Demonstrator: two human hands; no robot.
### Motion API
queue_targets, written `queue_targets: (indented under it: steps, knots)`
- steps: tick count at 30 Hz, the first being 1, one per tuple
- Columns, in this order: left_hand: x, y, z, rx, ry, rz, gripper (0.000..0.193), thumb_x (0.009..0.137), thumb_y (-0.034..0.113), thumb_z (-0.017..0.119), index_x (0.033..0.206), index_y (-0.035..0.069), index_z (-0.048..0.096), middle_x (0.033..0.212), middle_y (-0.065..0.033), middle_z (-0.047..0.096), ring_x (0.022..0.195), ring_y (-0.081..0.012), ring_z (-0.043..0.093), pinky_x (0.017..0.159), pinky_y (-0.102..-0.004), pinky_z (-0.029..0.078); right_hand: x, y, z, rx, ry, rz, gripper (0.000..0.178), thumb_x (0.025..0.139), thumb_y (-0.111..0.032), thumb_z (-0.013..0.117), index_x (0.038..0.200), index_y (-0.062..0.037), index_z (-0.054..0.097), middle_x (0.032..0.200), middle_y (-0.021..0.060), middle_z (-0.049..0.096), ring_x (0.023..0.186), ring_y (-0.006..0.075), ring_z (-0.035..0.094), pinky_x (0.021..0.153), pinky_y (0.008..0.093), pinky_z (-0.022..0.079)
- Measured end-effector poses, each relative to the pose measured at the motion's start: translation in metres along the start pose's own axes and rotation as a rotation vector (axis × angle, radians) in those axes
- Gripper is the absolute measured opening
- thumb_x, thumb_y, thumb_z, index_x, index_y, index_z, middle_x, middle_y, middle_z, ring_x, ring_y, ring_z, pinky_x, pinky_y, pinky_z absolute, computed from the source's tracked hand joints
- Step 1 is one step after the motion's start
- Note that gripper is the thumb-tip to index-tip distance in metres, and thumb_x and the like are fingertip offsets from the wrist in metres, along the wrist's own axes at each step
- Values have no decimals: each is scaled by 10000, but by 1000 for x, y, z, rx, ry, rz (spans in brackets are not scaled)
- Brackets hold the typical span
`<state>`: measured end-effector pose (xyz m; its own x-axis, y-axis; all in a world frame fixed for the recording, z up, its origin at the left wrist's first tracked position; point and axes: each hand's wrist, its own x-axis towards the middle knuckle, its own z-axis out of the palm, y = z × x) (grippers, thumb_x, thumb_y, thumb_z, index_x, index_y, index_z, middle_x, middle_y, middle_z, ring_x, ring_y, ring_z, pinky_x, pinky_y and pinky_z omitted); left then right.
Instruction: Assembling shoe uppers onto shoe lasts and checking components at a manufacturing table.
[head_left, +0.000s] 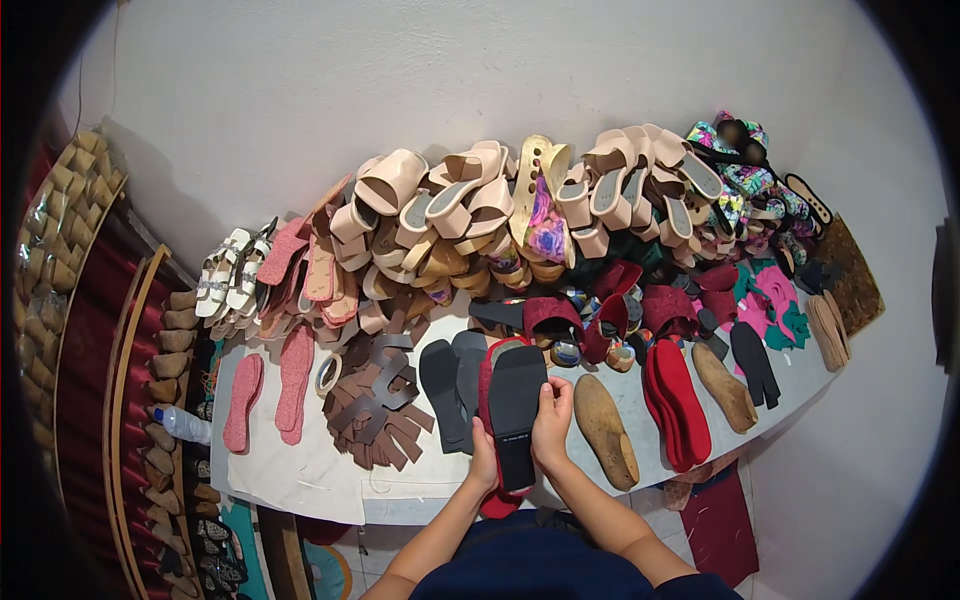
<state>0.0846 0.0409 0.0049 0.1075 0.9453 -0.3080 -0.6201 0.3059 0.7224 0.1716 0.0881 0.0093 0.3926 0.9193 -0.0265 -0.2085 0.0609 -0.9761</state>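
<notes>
Both my hands hold a red slide sandal (pixel 486 390) with its black sole (pixel 520 385) turned up, near the front edge of the table. My left hand (pixel 484 458) is closed on its lower left edge. On the other side my right hand (pixel 551 425) grips it, thumb lying along the sole's edge. Beside the left hand lie loose black soles (pixel 438 390). A wooden shoe last (pixel 604 430) rests just right of my right hand, followed by a stack of red insoles (pixel 678 405) and another last (pixel 726 388).
Brown strap pieces (pixel 375 430) and pink insoles (pixel 296 385) lie on the table's left part. Beige heeled sandals (pixel 480 185) pile up along the wall, with floral sandals (pixel 750 180) at right. Racks of lasts (pixel 165 390) and a plastic bottle (pixel 183 424) stand left.
</notes>
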Motion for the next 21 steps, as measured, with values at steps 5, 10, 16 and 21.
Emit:
queue_targets:
  steps: [5,10,16,21]
  knots:
    - [2,0,3,23,-2,6,685,864,562,174,1274,30,305,1242,-91,426,1131,-201,415,961,-317,306,7,-1,2,-217,44,-81,127,879,-121,416,952,-22,449,897,49,446,831,116,420,774,238,344]
    - [7,-5,0,16,-2,38,597,905,467,166,1275,17,295,1247,-103,414,1141,-196,402,976,-302,289,11,8,5,-196,104,-28,125,882,-123,415,952,-25,446,898,53,447,825,114,423,776,240,347]
    - [14,-14,-12,128,6,119,575,916,428,148,1271,2,299,1263,-103,389,1164,-188,366,989,-285,252,16,3,9,115,110,147,147,864,-141,439,906,-1,458,959,99,455,878,170,425,814,287,340]
    - [11,-15,-10,122,6,116,556,917,418,192,1242,-7,342,1222,-108,427,1119,-181,404,961,-282,287,18,-5,12,254,105,248,148,872,-142,430,901,0,461,959,88,454,875,145,428,805,273,346]
